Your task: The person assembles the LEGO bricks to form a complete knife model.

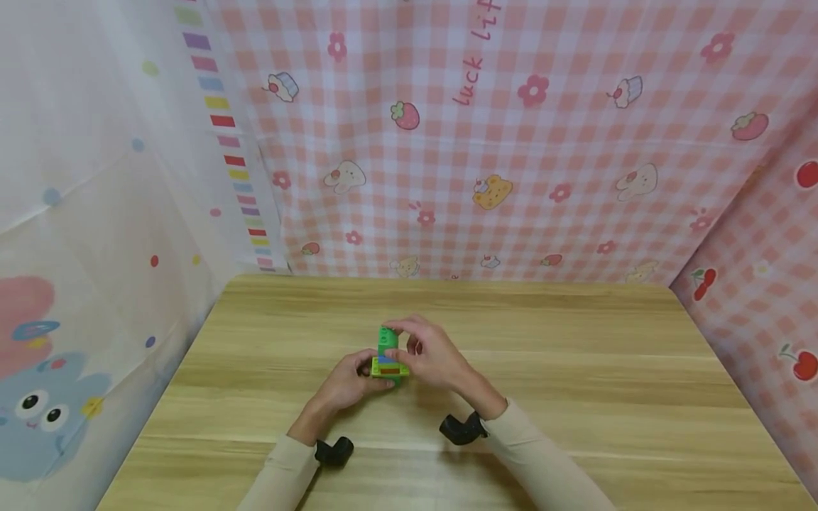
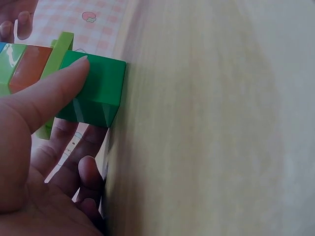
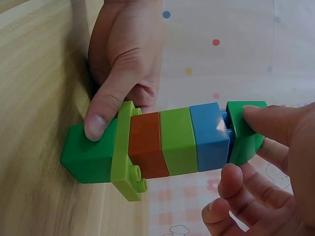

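A toy brick tower stands upright near the middle of the table. Its dark green block is at the bottom, topped by a wider lime plate, then an orange-brown brick, a lime brick and a blue brick. My left hand grips the bottom block, thumb on one face and fingers behind it. My right hand pinches a green curved brick at the top. Between that piece and the blue brick, blue studs show in a narrow, slightly slanted gap.
The wood-grain table extends around both hands. Behind it hangs a pink checked cloth, with a white patterned cloth at the left and another checked cloth at the right. Black wrist devices are on both wrists.
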`<state>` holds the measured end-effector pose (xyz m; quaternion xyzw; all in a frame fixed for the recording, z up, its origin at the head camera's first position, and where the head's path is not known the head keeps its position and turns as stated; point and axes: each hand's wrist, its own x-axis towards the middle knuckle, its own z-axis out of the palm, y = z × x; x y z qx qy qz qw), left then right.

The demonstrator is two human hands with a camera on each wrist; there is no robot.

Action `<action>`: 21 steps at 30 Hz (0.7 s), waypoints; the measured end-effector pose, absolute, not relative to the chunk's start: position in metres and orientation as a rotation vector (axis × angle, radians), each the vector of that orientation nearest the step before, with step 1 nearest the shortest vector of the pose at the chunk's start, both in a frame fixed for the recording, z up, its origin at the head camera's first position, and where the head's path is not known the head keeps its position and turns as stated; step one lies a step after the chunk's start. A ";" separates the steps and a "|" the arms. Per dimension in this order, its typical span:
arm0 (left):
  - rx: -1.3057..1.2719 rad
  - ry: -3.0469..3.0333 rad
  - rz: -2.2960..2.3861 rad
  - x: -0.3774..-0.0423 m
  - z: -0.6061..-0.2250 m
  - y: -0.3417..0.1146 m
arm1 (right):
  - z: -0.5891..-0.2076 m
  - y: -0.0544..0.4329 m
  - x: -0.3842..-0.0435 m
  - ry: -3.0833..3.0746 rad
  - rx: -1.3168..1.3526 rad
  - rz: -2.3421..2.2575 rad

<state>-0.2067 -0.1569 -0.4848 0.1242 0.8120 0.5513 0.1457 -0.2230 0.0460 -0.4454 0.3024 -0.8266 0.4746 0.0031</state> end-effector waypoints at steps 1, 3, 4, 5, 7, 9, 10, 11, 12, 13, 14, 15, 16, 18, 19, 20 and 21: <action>0.358 2.335 1.591 -0.207 -0.484 -0.157 | -0.446 0.046 -0.223 -2.588 0.953 1.488; 0.355 2.333 1.597 -0.207 -0.485 -0.156 | -0.447 0.046 -0.223 -2.582 0.962 1.490; 0.352 2.335 1.598 -0.207 -0.485 -0.156 | -0.447 0.046 -0.223 -2.580 0.963 1.494; 0.347 2.338 1.600 -0.207 -0.487 -0.156 | -0.447 0.046 -0.223 -2.575 0.966 1.501; 0.331 2.349 1.601 -0.209 -0.492 -0.156 | -0.448 0.046 -0.224 -2.570 0.970 1.504; 0.315 2.370 1.593 -0.211 -0.500 -0.155 | -0.448 0.047 -0.224 -2.569 0.972 1.502; 0.303 2.382 1.584 -0.213 -0.504 -0.155 | -0.448 0.047 -0.224 -2.564 0.976 1.504; 0.295 2.393 1.577 -0.214 -0.508 -0.155 | -0.448 0.047 -0.224 -2.564 0.978 1.500; 0.289 2.403 1.570 -0.216 -0.512 -0.155 | -0.448 0.048 -0.224 -2.561 0.980 1.497; 0.289 2.411 1.564 -0.217 -0.515 -0.155 | -0.448 0.048 -0.223 -2.564 0.980 1.494; 0.289 2.414 1.562 -0.218 -0.517 -0.156 | -0.448 0.048 -0.223 -2.567 0.980 1.489; 0.290 2.414 1.563 -0.219 -0.518 -0.156 | -0.448 0.049 -0.223 -2.570 0.980 1.485; 0.293 2.411 1.566 -0.218 -0.517 -0.156 | -0.448 0.049 -0.223 -2.573 0.982 1.479; 0.306 2.395 1.578 -0.216 -0.513 -0.156 | -0.448 0.049 -0.223 -2.586 0.987 1.450; 0.310 2.384 1.583 -0.215 -0.509 -0.156 | -0.448 0.049 -0.223 -2.594 0.991 1.433; 0.319 2.376 1.587 -0.213 -0.505 -0.155 | -0.448 0.049 -0.223 -2.597 0.998 1.416; 0.332 2.370 1.588 -0.211 -0.500 -0.156 | -0.448 0.049 -0.223 -2.600 1.004 1.400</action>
